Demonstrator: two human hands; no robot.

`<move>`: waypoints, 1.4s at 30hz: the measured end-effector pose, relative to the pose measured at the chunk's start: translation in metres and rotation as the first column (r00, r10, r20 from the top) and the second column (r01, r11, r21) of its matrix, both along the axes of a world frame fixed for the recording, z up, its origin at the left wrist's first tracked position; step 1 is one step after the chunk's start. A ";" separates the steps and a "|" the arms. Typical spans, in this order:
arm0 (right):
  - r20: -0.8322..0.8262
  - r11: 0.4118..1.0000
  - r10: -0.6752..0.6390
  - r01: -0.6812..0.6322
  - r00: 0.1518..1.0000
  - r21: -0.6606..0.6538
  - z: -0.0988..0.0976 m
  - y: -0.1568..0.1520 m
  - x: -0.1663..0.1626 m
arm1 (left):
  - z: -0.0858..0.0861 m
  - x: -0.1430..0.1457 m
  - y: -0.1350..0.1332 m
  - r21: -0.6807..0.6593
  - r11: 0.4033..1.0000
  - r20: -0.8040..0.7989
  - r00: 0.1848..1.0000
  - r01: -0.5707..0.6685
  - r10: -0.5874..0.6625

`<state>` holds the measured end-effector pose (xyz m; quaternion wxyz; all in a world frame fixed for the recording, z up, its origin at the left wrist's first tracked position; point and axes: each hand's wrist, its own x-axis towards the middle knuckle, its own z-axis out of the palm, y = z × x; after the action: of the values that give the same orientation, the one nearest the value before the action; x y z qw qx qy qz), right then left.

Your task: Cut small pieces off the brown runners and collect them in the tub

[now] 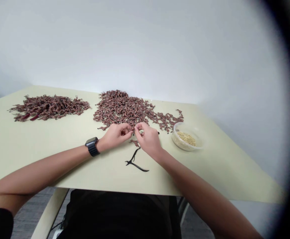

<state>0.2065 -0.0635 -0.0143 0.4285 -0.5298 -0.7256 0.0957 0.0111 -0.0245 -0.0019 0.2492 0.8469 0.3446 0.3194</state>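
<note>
My left hand (pixel 116 134) and my right hand (pixel 147 137) meet at the near edge of a large heap of small reddish-brown pieces (pixel 127 108). Both hands pinch one small reddish-brown piece (pixel 134 130) between their fingertips. A black watch (pixel 92 146) is on my left wrist. A few loose pieces (pixel 135 143) lie just below my hands. Black pliers (pixel 135 161) lie open on the table, near my right wrist.
A second, flatter heap of reddish-brown pieces (pixel 48 107) lies at the far left of the pale table (pixel 22 142). A clear round bowl (pixel 187 136) holding small yellowish bits stands to the right of my hands. A white wall runs behind the table.
</note>
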 end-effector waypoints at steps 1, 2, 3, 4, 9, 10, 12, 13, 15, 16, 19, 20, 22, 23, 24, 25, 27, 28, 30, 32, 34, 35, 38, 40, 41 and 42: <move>0.006 1.000 -0.009 0.009 1.000 0.002 -0.001 0.000 -0.001 | 0.000 0.000 0.000 0.017 1.000 -0.015 1.000 -0.001 0.001; 0.008 1.000 -0.017 0.017 1.000 0.002 -0.001 -0.001 -0.001 | 0.000 0.000 -0.001 0.032 0.999 -0.027 1.000 0.001 0.000; 0.006 1.000 -0.023 0.023 1.000 0.002 -0.002 -0.001 -0.002 | -0.001 0.000 -0.001 0.048 0.999 -0.035 0.999 0.004 -0.002; 0.003 1.000 -0.026 0.026 1.000 0.001 -0.003 -0.001 -0.002 | -0.001 0.000 -0.001 0.065 0.998 -0.042 0.999 0.007 -0.004; -0.001 0.999 -0.043 0.043 0.999 -0.008 -0.003 -0.001 -0.005 | -0.003 0.001 -0.003 0.108 0.994 -0.064 0.998 0.014 -0.007; -0.009 0.999 -0.043 0.043 0.999 -0.009 -0.002 -0.001 -0.005 | -0.003 0.001 -0.003 0.094 0.995 -0.055 0.998 0.016 -0.011; -0.043 0.999 -0.042 0.042 0.998 -0.013 0.000 -0.001 -0.006 | -0.003 0.001 -0.002 0.025 0.999 -0.006 1.000 0.028 -0.028; -0.066 0.999 -0.043 0.042 0.997 -0.019 0.003 -0.001 -0.005 | -0.004 0.001 -0.001 -0.035 0.999 0.045 0.998 0.040 -0.039; -0.121 0.999 -0.044 0.040 0.992 -0.032 0.007 -0.001 -0.004 | -0.006 0.003 0.003 -0.194 0.975 0.195 0.978 0.105 -0.066; -0.150 0.999 -0.042 0.036 0.988 -0.041 0.009 -0.001 -0.004 | -0.007 0.004 0.005 -0.278 0.947 0.282 0.956 0.161 -0.080; -0.238 0.997 -0.023 0.006 0.971 -0.071 0.012 0.000 -0.001 | -0.012 0.006 0.011 -0.483 0.797 0.496 0.863 0.364 -0.094; -0.264 0.997 -0.016 -0.006 0.965 -0.082 0.012 0.001 0.000 | -0.013 0.006 0.013 -0.533 0.733 0.538 0.838 0.422 -0.091; -0.304 0.995 0.004 -0.035 0.953 -0.097 0.012 0.001 0.001 | -0.014 0.007 0.013 -0.604 0.614 0.597 0.799 0.508 -0.074; -0.317 0.994 0.016 -0.049 0.948 -0.096 0.012 0.001 0.001 | -0.014 0.007 0.013 -0.624 0.565 0.618 0.783 0.541 -0.067; -0.325 0.994 0.028 -0.060 0.945 -0.089 0.012 0.000 0.001 | -0.014 0.007 0.012 -0.635 0.526 0.635 0.770 0.566 -0.062; -0.326 0.995 0.037 -0.066 0.945 -0.078 0.013 -0.001 0.000 | -0.013 0.006 0.011 -0.641 0.497 0.650 0.758 0.585 -0.055; -0.309 0.997 0.038 -0.057 0.950 -0.054 0.015 -0.003 0.000 | -0.011 0.006 0.009 -0.646 0.459 0.669 0.742 0.610 -0.044; -0.290 0.998 0.033 -0.047 0.956 -0.042 0.016 -0.004 0.000 | -0.010 0.006 0.008 -0.646 0.446 0.676 0.735 0.619 -0.040; -0.243 0.999 0.027 -0.031 0.970 -0.015 0.018 -0.005 0.001 | -0.009 0.007 0.007 -0.642 0.432 0.689 0.724 0.634 -0.039; -0.198 0.999 0.030 -0.025 0.980 0.025 0.018 -0.006 0.001 | -0.008 0.007 0.006 -0.635 0.426 0.696 0.717 0.644 -0.046; -0.163 0.998 0.032 -0.022 0.986 0.060 0.018 -0.006 0.001 | -0.008 0.008 0.005 -0.633 0.425 0.695 0.717 0.647 -0.057; -0.148 0.997 0.031 -0.020 0.989 0.071 0.017 -0.005 0.001 | -0.009 0.008 0.005 -0.634 0.423 0.692 0.719 0.648 -0.064; -0.113 0.996 0.025 -0.014 0.993 0.092 0.016 -0.005 0.001 | -0.009 0.007 0.004 -0.631 0.421 0.691 0.718 0.652 -0.077; -0.095 0.994 0.024 -0.014 0.995 0.106 0.015 -0.004 0.001 | -0.010 0.007 0.003 -0.630 0.420 0.691 0.718 0.653 -0.080; -0.085 0.994 0.025 -0.015 0.996 0.113 0.015 -0.004 0.001 | -0.010 0.007 0.003 -0.629 0.421 0.691 0.719 0.653 -0.082; -0.075 0.993 0.026 -0.017 0.997 0.119 0.014 -0.004 0.001 | -0.010 0.007 0.003 -0.629 0.424 0.690 0.719 0.652 -0.084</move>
<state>0.2078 -0.0674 -0.0001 0.4854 -0.4916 -0.7189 0.0771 0.0186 -0.0218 -0.0119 0.7823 0.5357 0.1569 0.2766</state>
